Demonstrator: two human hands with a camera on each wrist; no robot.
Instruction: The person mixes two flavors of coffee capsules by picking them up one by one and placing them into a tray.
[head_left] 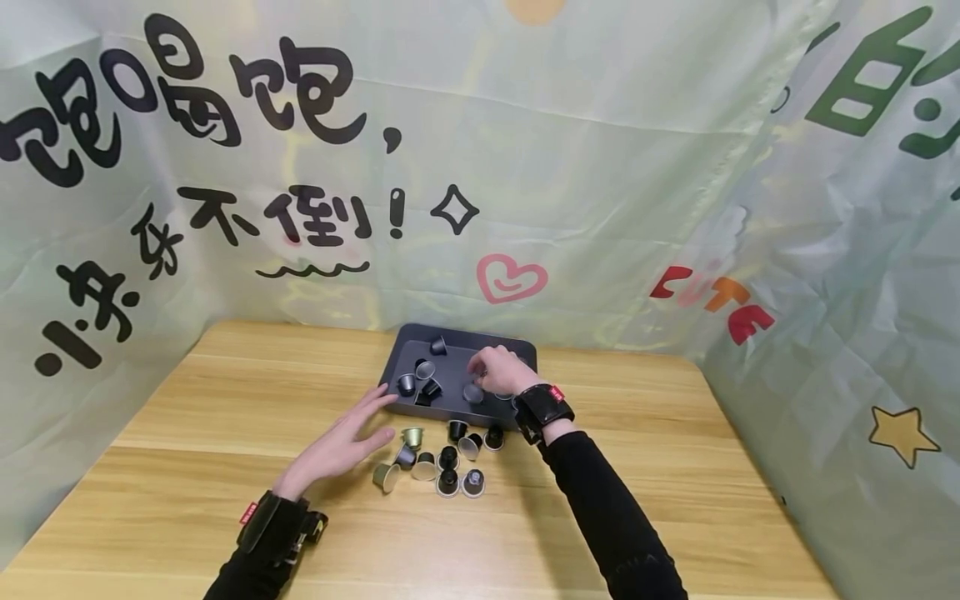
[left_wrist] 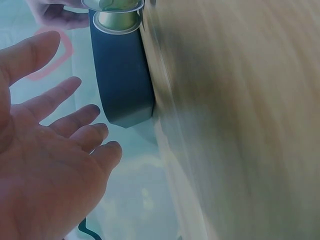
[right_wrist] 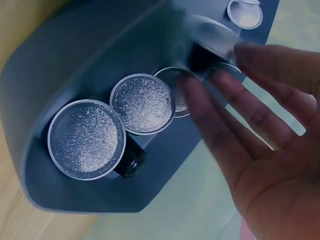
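Note:
A dark grey tray (head_left: 457,414) at the back of the table holds several coffee capsules (right_wrist: 87,140), some with silver foil lids up. My right hand (head_left: 501,369) is over the right half of the tray, fingers loosely bent and apart. A blurred coffee capsule (right_wrist: 212,37) shows right at its fingertips in the right wrist view; that capsule (head_left: 472,393) appears just below them in the head view. My left hand (head_left: 341,442) hovers with spread fingers near the tray's front left corner and holds nothing. A gold coffee capsule (head_left: 412,437) is beside its thumb.
In front of the tray lie several more coffee capsules (head_left: 447,482), black, grey and gold, some upright and some on their sides. The wooden table (head_left: 637,467) is backed by a printed cloth (head_left: 600,208) that also closes off both sides.

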